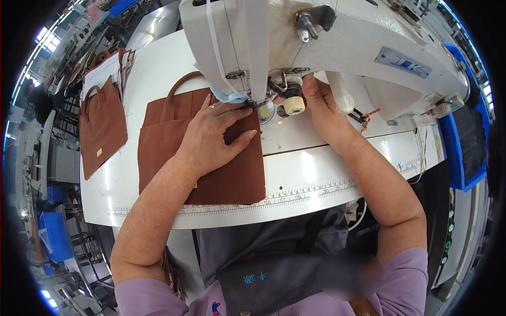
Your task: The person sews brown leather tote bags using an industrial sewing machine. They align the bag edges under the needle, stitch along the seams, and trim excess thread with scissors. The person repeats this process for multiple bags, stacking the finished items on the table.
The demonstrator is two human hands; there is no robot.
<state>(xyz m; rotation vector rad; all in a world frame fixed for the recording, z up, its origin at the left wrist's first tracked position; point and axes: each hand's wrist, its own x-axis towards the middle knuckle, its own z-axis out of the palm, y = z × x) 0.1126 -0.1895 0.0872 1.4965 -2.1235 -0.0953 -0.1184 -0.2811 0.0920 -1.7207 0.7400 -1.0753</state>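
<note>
My left hand (216, 134) lies on a brown flat bag (163, 152) with a top handle, fingers apart, their tips at the bag's right side just under the sewing machine's needle area (255, 102). The bag rests on the white sewing table (295, 163), its right edge beneath the machine head. My right hand (324, 110) is raised at the right of the presser mechanism, beside a cream knob (294, 104), thumb up and fingers curled; what they grip is hidden behind it.
More brown bag pieces (103, 131) lie stacked at the table's left. The machine body (369, 42) fills the upper right. A blue bin with dark material (453, 152) stands at the right. Other workstations and blue bins (55, 234) are at the left, beyond the table.
</note>
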